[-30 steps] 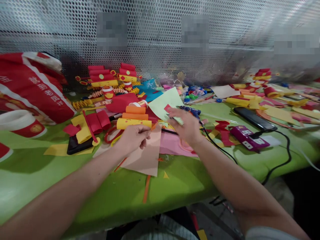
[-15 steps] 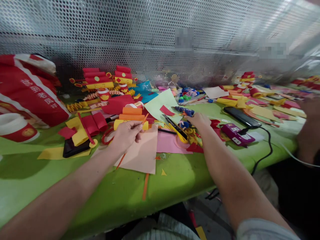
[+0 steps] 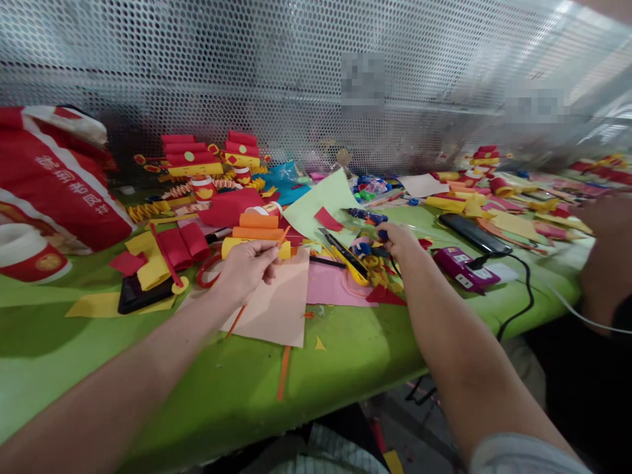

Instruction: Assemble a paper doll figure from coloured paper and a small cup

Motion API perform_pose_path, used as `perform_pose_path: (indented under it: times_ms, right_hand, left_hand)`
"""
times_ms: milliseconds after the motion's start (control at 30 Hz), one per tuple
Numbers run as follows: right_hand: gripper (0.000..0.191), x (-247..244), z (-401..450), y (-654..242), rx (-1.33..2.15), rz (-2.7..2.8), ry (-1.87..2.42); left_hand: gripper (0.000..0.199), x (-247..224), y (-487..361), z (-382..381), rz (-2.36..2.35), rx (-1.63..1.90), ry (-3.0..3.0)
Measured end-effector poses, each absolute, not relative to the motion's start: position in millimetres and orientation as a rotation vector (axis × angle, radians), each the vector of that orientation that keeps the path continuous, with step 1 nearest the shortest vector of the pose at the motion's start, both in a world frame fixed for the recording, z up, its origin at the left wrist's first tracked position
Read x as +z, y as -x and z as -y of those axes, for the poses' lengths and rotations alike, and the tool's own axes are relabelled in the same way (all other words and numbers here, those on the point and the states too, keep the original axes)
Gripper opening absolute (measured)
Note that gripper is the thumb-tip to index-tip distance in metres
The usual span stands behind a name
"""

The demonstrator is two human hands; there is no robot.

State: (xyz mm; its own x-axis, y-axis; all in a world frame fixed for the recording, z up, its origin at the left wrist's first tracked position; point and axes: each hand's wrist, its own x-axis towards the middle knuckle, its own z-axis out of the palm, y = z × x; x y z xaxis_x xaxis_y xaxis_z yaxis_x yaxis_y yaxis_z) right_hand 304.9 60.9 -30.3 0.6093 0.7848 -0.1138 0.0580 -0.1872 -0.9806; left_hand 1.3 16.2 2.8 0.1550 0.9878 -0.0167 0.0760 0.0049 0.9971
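Observation:
My left hand [image 3: 249,266] is closed in a pinch on a thin orange paper strip [image 3: 237,320], which sticks out above and below the fingers. Under it lie a pale pink paper sheet [image 3: 281,309] and rolled orange paper [image 3: 259,222]. My right hand [image 3: 401,242] has its fingers curled around the handle of what looks like a blue glue gun [image 3: 366,215], its nozzle pointing left; a dark cord hangs below the hand. Left of that hand are a yellow-and-black utility knife [image 3: 345,255] and a pale green sheet [image 3: 320,205] with a red scrap on it.
Red-handled scissors [image 3: 207,271] and a black phone [image 3: 143,294] lie left. A paper cup [image 3: 32,253] stands by a red bag [image 3: 64,178]. Paper figures [image 3: 190,164] line the back before a perforated metal wall. Right are a purple power strip [image 3: 467,270], another phone [image 3: 474,234] and another person's arm [image 3: 607,257].
My right hand has closed around the blue glue gun's handle and shifted slightly down. The left hand keeps its pinch on the orange strip. The view has turned a little.

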Motion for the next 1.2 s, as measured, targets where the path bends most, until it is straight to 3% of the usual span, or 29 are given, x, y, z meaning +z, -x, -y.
perform_pose_path:
  times_ms: [333,567,933,1200]
  right_hand:
    - [0.022,-5,-48,-279,0.767,0.712,1.410]
    - [0.025,-1,-34,-255,0.397,1.137,1.307]
    - [0.033,2,-4,-213,0.734,1.486,1.261]
    - [0.031,-6,1,-207,0.645,1.553,1.380]
  left_hand:
    - [0.011,12,-5,-11,-1.156,1.053,-1.209]
    - [0.008,5,2,-18,-1.149,1.100,-1.270]
    - [0.017,15,1,-15,-1.269,1.134,-1.431]
    - [0.017,19,0,-12,-1.283,1.145,-1.456]
